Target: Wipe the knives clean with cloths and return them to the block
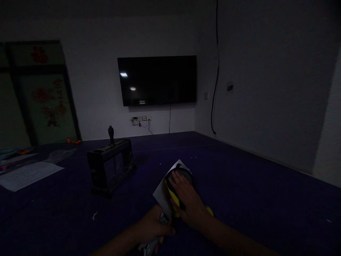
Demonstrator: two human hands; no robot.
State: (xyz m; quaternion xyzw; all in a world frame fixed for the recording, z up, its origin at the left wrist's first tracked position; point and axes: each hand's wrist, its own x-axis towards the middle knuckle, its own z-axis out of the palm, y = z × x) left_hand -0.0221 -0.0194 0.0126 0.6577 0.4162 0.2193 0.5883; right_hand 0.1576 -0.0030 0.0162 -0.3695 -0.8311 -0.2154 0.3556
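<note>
Fingers stretched, my right hand [188,199] lies over a rounded dark grey and yellow object [174,195], whose kind I cannot make out. The thumb rests along its yellow side. A stiff white sheet [160,193] sticks out beside and behind this object. Lower and to the left, my left hand [153,225] is closed around a crumpled grey-white thing [163,218], close to the sheet's lower end. Part of that thing trails below the fingers. The palm hides much of the dark object, and dim light blurs details.
A black-framed box with clear sides [110,167] stands left on the dark blue surface [229,177], a dark knob-like piece on top. Printed paper [30,174] lies far left. A white scrap [94,216] is nearer. A television [158,81] hangs on the wall; a cable [215,96] dangles right.
</note>
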